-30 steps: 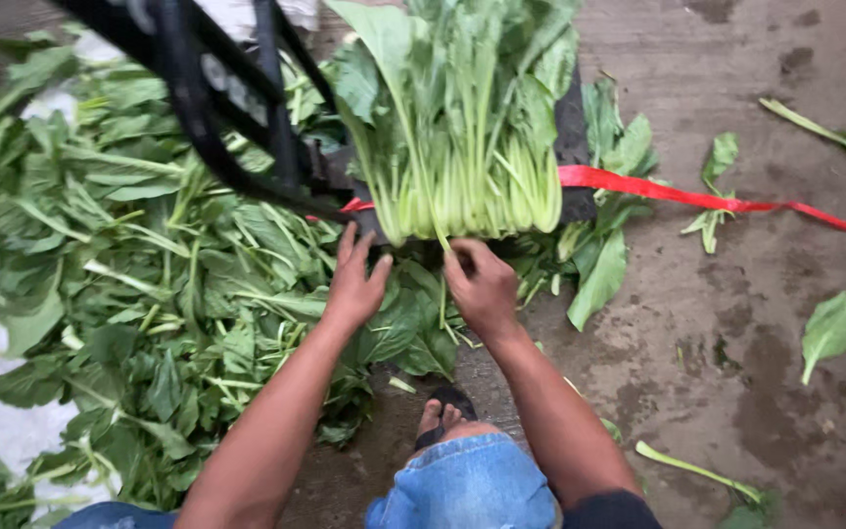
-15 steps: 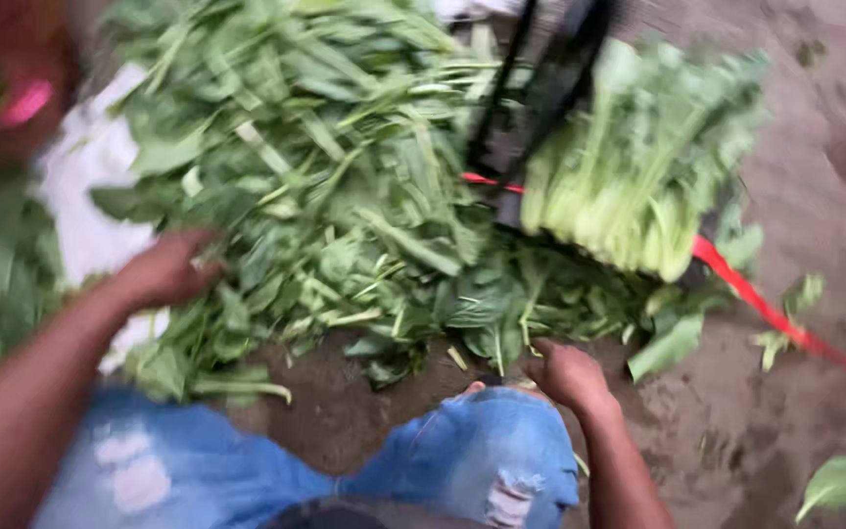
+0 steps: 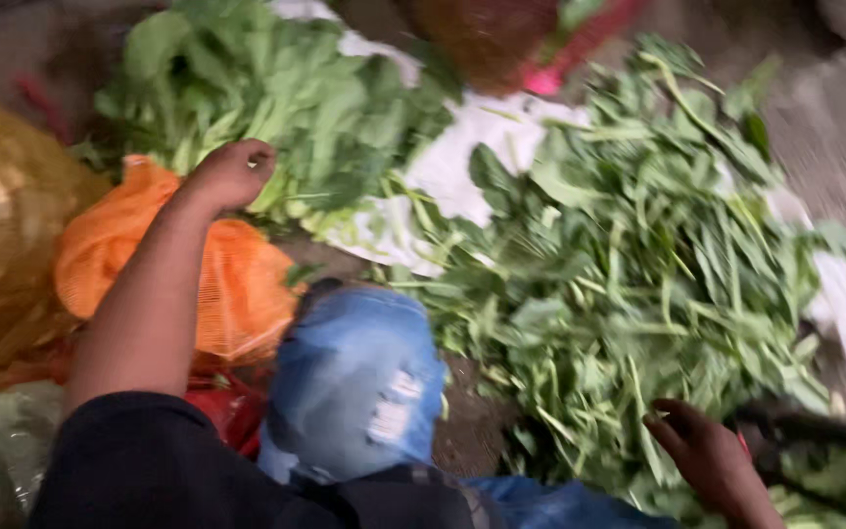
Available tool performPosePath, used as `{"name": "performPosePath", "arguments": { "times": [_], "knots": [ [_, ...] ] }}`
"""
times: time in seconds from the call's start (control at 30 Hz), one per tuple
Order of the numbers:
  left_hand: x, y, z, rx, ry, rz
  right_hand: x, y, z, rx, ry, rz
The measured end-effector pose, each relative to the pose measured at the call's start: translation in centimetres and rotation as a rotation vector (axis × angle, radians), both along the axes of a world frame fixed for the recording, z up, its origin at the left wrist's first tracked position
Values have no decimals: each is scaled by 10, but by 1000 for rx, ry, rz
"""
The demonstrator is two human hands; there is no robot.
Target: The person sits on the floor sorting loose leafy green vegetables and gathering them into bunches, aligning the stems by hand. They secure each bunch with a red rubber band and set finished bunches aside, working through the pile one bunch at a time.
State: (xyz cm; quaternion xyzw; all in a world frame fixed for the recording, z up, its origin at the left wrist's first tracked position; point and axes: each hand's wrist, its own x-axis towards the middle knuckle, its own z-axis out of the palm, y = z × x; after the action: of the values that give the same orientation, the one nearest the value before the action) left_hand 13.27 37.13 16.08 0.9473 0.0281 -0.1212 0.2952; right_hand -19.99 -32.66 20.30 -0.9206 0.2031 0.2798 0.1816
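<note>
Reaching my left hand (image 3: 232, 171) into the leafy greens bunch (image 3: 276, 108) beyond the orange mesh bag (image 3: 237, 284); fingers look curled on stems, though blur means I can't tell. Light, limp, bruisable: grab the pale stem bases. Right hand (image 3: 707, 456) rests loose-fingered on the loose greens pile (image 3: 638, 274).

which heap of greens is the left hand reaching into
The left hand is at the broad-leafed heap at upper left, beside the orange mesh bag. The larger, stalkier pile on the right lies by the right hand.
</note>
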Motion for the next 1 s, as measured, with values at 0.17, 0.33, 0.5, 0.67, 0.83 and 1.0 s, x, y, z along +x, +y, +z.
{"name": "performPosePath", "arguments": {
  "times": [0.17, 0.33, 0.5, 0.67, 0.83, 1.0],
  "knots": [
    [3, 80, -63, -109, -310, 325, 139, 117, -10, 135, -30, 47],
    [-18, 96, -110, -263, -306, 468, 228, 308, -73, 683, 33, -52],
    [-14, 101, -120, -520, -454, 742, 295, 491, -139, 1028, 202, -132],
    [6, 99, -115, -692, -372, 1008, 350, 592, -160, 1244, 253, -390],
    [14, 97, -110, -580, -251, 1053, 375, 639, -151, 1261, 349, -616],
    [12, 82, -106, 51, -610, 735, 378, 661, -153, 1227, 221, -609]
  ]
}}
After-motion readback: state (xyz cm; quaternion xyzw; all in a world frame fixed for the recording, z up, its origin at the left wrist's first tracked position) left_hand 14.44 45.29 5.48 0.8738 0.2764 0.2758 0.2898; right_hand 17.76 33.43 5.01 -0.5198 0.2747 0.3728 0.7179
